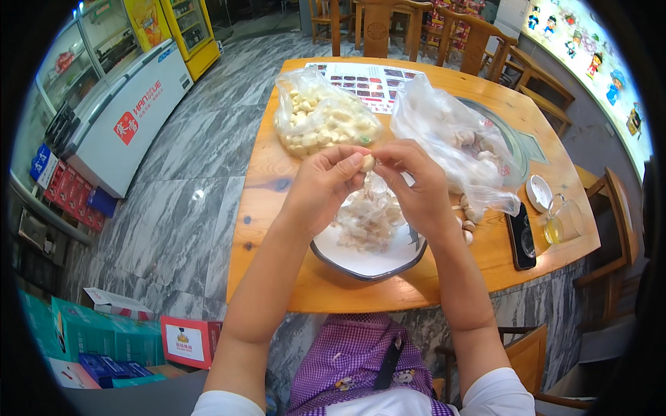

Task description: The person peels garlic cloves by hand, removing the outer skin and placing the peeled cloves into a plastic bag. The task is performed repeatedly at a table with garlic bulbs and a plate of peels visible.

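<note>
A pale garlic clove is pinched between the fingertips of my left hand. My right hand touches the same clove from the other side, thumb and forefinger close together. Below both hands stands a white bowl with a dark rim, heaped with papery garlic skins. Beyond my left hand lies a clear plastic bag full of peeled cloves. Behind my right hand, another plastic bag holds whole garlic bulbs. Several unpeeled cloves lie on the wood beside my right wrist.
On the wooden table are a printed picture menu, a black phone, a small white dish and a glass mug with yellowish liquid. Wooden chairs surround it. Cartons stand at lower left, near a chest freezer.
</note>
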{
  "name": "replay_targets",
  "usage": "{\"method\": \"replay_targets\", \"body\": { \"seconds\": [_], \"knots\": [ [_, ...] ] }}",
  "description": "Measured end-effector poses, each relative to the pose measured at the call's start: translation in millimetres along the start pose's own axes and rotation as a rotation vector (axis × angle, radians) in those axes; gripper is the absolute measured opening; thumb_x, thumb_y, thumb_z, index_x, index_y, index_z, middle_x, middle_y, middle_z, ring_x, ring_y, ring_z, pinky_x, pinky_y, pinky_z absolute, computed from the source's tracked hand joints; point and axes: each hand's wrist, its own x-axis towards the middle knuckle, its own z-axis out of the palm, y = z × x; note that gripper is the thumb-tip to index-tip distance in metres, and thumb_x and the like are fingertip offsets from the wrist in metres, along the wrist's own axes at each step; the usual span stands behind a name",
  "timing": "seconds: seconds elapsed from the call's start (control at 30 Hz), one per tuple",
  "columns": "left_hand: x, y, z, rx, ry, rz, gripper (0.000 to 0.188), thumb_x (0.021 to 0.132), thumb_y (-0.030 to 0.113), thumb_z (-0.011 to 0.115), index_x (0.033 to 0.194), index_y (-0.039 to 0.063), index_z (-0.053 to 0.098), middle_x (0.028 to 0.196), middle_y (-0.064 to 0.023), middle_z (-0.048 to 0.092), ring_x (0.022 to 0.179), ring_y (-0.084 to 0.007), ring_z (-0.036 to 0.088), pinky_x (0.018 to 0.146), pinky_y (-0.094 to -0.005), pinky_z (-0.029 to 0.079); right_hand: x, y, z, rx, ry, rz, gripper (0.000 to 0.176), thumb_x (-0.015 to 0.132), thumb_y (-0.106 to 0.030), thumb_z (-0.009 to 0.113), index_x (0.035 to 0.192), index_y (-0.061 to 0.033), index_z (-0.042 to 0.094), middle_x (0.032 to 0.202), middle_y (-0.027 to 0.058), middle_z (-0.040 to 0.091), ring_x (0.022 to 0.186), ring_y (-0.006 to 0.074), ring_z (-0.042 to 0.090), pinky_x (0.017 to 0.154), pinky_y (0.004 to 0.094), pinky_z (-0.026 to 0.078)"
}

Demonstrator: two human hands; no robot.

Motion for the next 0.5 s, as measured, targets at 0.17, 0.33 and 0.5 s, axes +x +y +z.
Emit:
{"method": "replay_targets", "body": {
  "seconds": [0.17,0.33,0.5],
  "knots": [
    [-1.8,2.3,1.2,0.062,0.016,-0.049,0.017,0.091,0.011,0.058,0.104,-0.001,0.061,0.091,-0.0028,0.060,0.075,-0.0074,0.052,0.067,-0.0192,0.044,0.8,-2.1,-5.3,0.019,-0.040,-0.020,0.020,0.077,0.005,0.066,0.094,-0.0018,0.060,0.088,0.0088,0.060,0.077,0.0194,0.059,0.066,0.0277,0.048],
    [-3.1,7.0,3.5,0.152,0.044,-0.133,0.018,0.092,0.014,0.057,0.103,0.000,0.062,0.086,-0.0018,0.059,0.071,-0.0075,0.050,0.064,-0.0186,0.043,1.0,-4.8,-8.2,-0.042,-0.085,-0.060,0.017,0.077,0.003,0.066,0.092,-0.0013,0.059,0.087,0.0112,0.059,0.077,0.0256,0.059,0.067,0.0309,0.047],
    [-3.5,7.0,6.1,0.201,0.048,-0.108,0.023,0.092,0.018,0.057,0.105,0.001,0.064,0.071,0.0032,0.051,0.066,-0.0056,0.045,0.058,-0.0170,0.037,-0.1,-5.2,-8.4,0.008,-0.132,-0.021,0.015,0.078,0.005,0.064,0.090,-0.0011,0.057,0.084,0.0104,0.057,0.076,0.0238,0.058,0.066,0.0308,0.047]
  ]
}}
